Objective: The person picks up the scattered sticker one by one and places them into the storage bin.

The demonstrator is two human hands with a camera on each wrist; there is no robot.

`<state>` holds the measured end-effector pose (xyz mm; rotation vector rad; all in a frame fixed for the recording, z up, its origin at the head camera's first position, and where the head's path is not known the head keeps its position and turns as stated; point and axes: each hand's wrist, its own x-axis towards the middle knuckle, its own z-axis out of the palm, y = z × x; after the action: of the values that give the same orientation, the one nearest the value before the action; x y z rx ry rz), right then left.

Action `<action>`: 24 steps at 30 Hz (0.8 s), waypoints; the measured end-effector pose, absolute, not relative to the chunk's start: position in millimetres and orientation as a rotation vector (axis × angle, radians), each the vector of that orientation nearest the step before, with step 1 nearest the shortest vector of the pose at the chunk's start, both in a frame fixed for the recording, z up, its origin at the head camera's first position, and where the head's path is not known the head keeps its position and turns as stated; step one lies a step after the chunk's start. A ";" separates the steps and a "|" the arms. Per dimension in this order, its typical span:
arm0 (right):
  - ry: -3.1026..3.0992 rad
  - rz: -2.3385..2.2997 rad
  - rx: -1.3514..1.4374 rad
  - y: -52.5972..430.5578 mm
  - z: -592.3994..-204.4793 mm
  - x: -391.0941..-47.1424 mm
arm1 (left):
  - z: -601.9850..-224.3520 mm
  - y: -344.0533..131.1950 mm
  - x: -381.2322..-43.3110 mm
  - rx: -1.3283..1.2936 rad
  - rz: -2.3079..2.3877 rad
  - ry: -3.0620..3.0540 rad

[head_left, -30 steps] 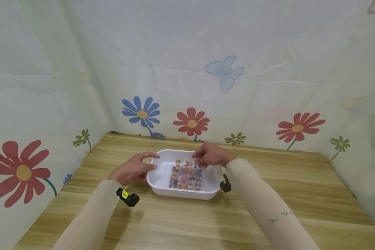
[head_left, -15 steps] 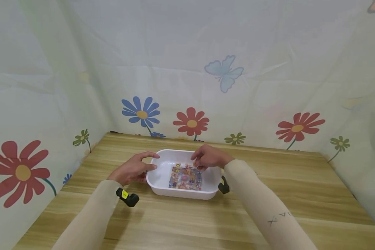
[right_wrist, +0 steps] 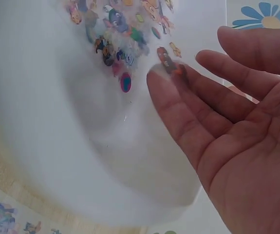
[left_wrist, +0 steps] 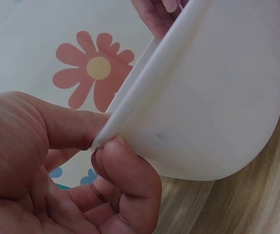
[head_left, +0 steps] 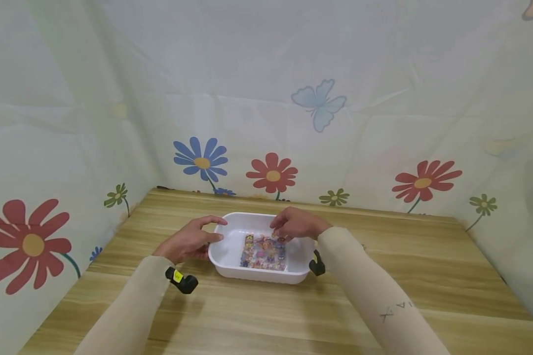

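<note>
A white plastic tray (head_left: pixel 264 276) sits on the wooden table, and a clear sticker sheet printed with small cartoon figures (head_left: pixel 262 254) is inside it. My left hand (head_left: pixel 186 241) pinches the tray's left rim; in the left wrist view, finger and thumb (left_wrist: pixel 130 175) lie on either side of that rim. Over the tray's far right side is my right hand (head_left: pixel 299 224), its fingertips at the sheet's upper right corner. The right wrist view shows those fingers (right_wrist: pixel 178 117) fairly straight, the thumb apart from them, with a printed figure (right_wrist: pixel 169 63) overlapping the fingertips.
Another sheet with cartoon figures (right_wrist: pixel 6 217) lies on the table beside the tray, mostly hidden from the head view by the right forearm. White cloth walls (head_left: pixel 248 123) with printed flowers enclose the table (head_left: pixel 248 315) at the back and sides.
The sheet's far edge, raised a second ago, has come down and lies flatter in the tray. My right hand has shifted slightly down and left; the left hand and tray have stayed put.
</note>
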<state>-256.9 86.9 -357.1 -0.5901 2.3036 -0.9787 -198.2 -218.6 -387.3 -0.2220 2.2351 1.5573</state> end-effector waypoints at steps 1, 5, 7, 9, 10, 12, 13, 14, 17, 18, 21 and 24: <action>2.304 -0.973 -0.597 86.8 -357.2 -256.9 | -387.3 -218.6 -198.3 -0.224 1.559 2.235; 2.324 -0.919 -0.626 87.3 -355.4 -255.1 | -387.8 -218.9 -198.5 -0.222 1.553 2.242; 2.349 -0.879 -0.639 87.9 -354.1 -253.8 | -387.7 -218.5 -198.5 -0.230 1.551 2.246; 2.372 -0.844 -0.654 88.5 -353.2 -252.9 | -387.5 -218.1 -198.0 -0.227 1.543 2.252; 2.381 -0.829 -0.658 88.9 -352.6 -252.5 | -387.2 -217.8 -197.5 -0.226 1.545 2.251; 2.389 -0.819 -0.657 89.2 -352.3 -252.7 | -386.4 -217.5 -196.6 -0.223 1.545 2.251; 2.391 -0.815 -0.660 89.4 -351.9 -252.5 | -386.1 -217.5 -196.3 -0.219 1.544 2.251; 2.390 -0.816 -0.660 89.5 -351.8 -252.7 | -385.9 -217.3 -196.0 -0.221 1.545 2.252; 2.395 -0.816 -0.662 89.9 -351.3 -252.9 | -385.0 -217.1 -195.6 -0.225 1.546 2.255; 2.396 -0.814 -0.666 90.1 -351.1 -252.7 | -385.0 -217.1 -195.6 -0.227 1.546 2.255; 2.404 -0.809 -0.673 90.4 -350.8 -252.8 | -384.9 -216.9 -195.0 -0.228 1.547 2.255; 2.410 -0.806 -0.672 90.2 -350.5 -253.2 | -384.9 -217.0 -194.8 -0.226 1.546 2.253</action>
<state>-253.2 90.2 -350.5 -0.6717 2.4100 -0.8062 -194.8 -217.0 -384.9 -0.2262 2.2531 1.5456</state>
